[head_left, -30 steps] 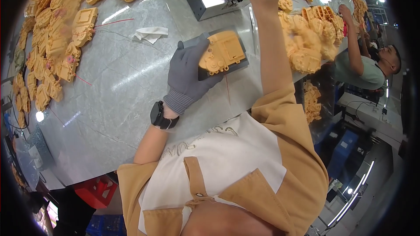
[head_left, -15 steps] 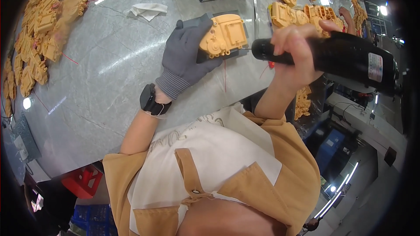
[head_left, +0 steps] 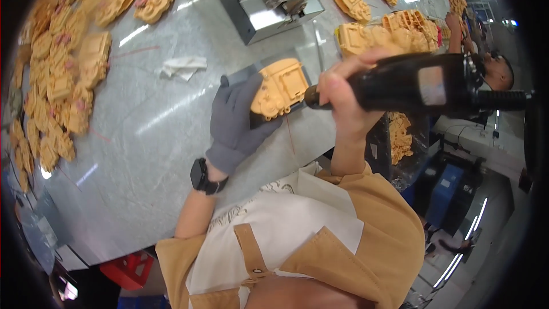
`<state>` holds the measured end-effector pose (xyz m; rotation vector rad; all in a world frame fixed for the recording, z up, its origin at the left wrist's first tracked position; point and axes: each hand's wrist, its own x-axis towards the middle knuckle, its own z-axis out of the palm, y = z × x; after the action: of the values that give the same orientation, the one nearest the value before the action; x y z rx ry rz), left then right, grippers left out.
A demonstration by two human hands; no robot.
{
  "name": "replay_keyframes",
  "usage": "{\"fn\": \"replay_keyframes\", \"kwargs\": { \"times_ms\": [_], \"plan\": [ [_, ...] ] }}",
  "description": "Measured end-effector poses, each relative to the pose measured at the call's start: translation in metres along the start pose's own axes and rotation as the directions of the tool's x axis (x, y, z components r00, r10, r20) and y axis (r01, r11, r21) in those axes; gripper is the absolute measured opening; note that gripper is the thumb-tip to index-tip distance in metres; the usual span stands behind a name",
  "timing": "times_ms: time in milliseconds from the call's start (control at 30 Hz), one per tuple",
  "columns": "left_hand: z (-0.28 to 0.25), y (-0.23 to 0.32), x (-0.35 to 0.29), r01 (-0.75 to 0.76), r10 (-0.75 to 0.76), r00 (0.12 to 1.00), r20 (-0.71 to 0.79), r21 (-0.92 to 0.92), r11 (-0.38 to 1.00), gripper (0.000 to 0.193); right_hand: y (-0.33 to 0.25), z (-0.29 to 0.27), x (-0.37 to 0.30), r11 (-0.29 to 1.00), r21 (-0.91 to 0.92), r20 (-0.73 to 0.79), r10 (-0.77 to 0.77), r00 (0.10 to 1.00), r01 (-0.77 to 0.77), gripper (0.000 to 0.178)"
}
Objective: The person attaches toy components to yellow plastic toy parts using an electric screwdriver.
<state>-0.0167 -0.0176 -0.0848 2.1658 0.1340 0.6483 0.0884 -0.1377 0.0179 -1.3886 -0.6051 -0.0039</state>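
Black screwdriver (head_left: 412, 83) in right hand (head_left: 350, 92)

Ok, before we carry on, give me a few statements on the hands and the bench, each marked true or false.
1. The left hand wears a grey glove. True.
2. The right hand grips a black handheld tool. True.
3. The right hand is gloved too. False: it is bare.
4. The left hand holds a yellow plastic part. True.
5. A white cloth lies on the metal machine. False: the white cloth lies on the grey tabletop.
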Motion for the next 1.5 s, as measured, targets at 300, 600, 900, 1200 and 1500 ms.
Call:
{"fn": "replay_keyframes", "kwargs": {
  "times_ms": [300,600,900,1200,1500],
  "plan": [
    [0.002,0.008,0.003,0.038,-0.04,0.999,0.026,0.071,0.997,0.078,-0.004,-0.019,-0.002,0.999,-0.02,0.209,-0.021,0.978,0.026,0.048],
    [0.001,0.005,0.001,0.096,-0.101,0.992,0.08,0.072,0.993,0.085,-0.007,-0.06,0.06,0.903,0.395,0.123,-0.234,0.964,0.169,0.056],
    [0.0,0.004,0.007,0.124,-0.129,0.987,0.097,0.05,0.991,0.079,0.009,0.014,0.131,0.958,-0.204,-0.021,-0.213,0.977,0.204,0.041],
    [-0.003,0.005,0.008,0.137,-0.135,0.985,0.112,-0.015,0.99,0.084,0.043,0.042,0.139,0.967,-0.089,-0.031,-0.243,0.969,0.24,0.041],
    [-0.002,0.004,0.007,0.121,-0.121,0.989,0.082,-0.004,0.993,0.081,0.009,0.008,0.088,0.997,-0.047,0.137,-0.051,0.989,0.058,0.047]
  ]
}}
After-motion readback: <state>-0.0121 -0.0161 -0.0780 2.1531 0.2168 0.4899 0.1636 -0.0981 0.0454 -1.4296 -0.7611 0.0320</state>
